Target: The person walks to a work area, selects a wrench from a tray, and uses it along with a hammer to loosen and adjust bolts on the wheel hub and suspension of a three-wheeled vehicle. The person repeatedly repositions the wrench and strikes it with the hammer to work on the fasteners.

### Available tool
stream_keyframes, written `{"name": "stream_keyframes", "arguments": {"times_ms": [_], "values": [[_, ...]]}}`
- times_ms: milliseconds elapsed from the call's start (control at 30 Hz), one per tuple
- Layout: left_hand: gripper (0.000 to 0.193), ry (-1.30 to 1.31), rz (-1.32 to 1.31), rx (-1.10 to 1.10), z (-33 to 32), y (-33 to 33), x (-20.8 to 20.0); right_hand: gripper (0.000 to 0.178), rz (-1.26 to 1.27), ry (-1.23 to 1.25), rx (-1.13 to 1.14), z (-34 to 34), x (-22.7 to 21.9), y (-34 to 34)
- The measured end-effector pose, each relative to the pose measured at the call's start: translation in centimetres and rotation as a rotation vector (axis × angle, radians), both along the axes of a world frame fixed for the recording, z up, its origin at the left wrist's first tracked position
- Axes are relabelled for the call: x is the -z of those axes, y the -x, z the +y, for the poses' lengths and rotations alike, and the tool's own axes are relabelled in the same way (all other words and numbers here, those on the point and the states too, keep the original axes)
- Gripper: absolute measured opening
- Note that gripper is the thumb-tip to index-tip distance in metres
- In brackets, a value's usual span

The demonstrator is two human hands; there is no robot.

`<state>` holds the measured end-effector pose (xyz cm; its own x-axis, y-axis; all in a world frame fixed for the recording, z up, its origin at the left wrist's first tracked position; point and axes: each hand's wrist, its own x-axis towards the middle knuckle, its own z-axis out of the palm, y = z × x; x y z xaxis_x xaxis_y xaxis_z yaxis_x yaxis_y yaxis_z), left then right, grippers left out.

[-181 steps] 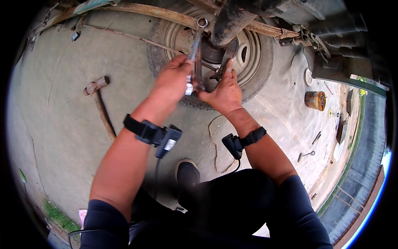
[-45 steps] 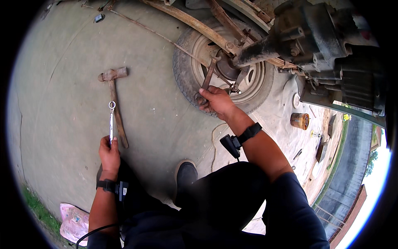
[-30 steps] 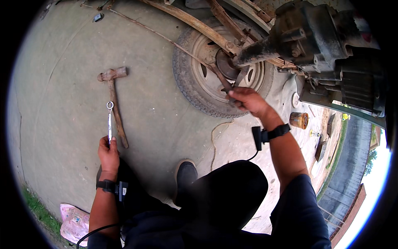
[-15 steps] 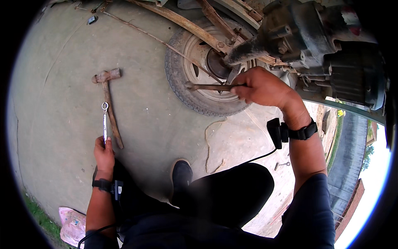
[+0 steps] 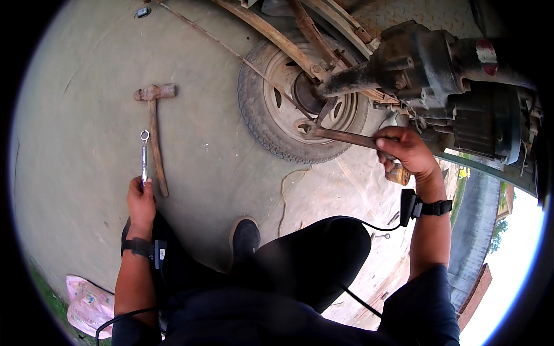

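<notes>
My right hand (image 5: 407, 153) is closed around the handle of a large, worn open-end wrench (image 5: 349, 137). The wrench points left, its jaw in front of the wheel (image 5: 254, 109), by the lower end of a thin rusty rod (image 5: 231, 56). Whether jaw and rod touch, I cannot tell. Just below the right fingers shows a yellowish-brown cylindrical thing (image 5: 397, 174), partly hidden. In my left hand (image 5: 141, 202) a shiny ring-ended wrench (image 5: 145, 158) stands ring up, low at the left. A hammer (image 5: 153, 124) with a wooden handle lies on the floor beyond it.
Dark axle and gear housings (image 5: 424, 60) fill the upper right, with rusty leaf springs (image 5: 265, 34) above the wheel. A string (image 5: 283, 199) lies on the concrete near my shoe (image 5: 247, 235). At lower left is a pink sack (image 5: 89, 303); a small tool (image 5: 381, 235) lies right of my knee.
My right hand has moved right and down, carrying the large wrench; its jaw is now nearer the rod's end. The left hand still holds the shiny wrench. The whole view has shifted a little.
</notes>
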<state>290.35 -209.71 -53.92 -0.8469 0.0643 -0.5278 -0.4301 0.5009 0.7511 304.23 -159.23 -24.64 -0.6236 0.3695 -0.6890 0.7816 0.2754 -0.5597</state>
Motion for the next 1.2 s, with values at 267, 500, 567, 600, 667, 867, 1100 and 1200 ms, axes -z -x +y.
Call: {"name": "stream_keyframes", "arguments": {"times_ms": [267,500,567,600,667,867,1100,1200], "values": [[0.034,0.111,0.008,0.178,-0.4,0.1,1.6,0.026,-0.022,0.022,0.199,3.8,0.1,-7.5],[0.036,0.287,0.341,0.452,2.0,-0.1,-1.4,0.026,-0.049,0.047,-0.069,-1.7,0.9,-1.7],[0.035,0.065,0.299,0.487,6.1,0.1,-6.0,0.025,-0.086,0.059,-0.25,-4.1,1.1,1.8],[0.036,-0.04,0.292,0.563,8.3,-0.1,-8.4,0.026,-0.097,0.069,-0.342,-5.3,1.5,3.3],[0.035,-0.236,0.406,0.746,11.9,-0.4,-11.9,0.024,0.078,0.09,-0.651,-6.9,3.7,6.0],[0.022,-0.415,0.135,0.9,17.3,-1.7,-13.6,0.03,0.031,0.312,-0.48,-9.5,6.3,10.1],[0.019,-0.669,-0.482,0.329,18.1,-2.7,-8.9,0.03,0.218,-0.025,-0.036,-3.8,15.5,6.5],[0.02,-0.686,-0.549,0.156,20.0,-1.3,-8.3,0.027,0.251,-0.616,0.162,3.7,20.8,2.1]]}}
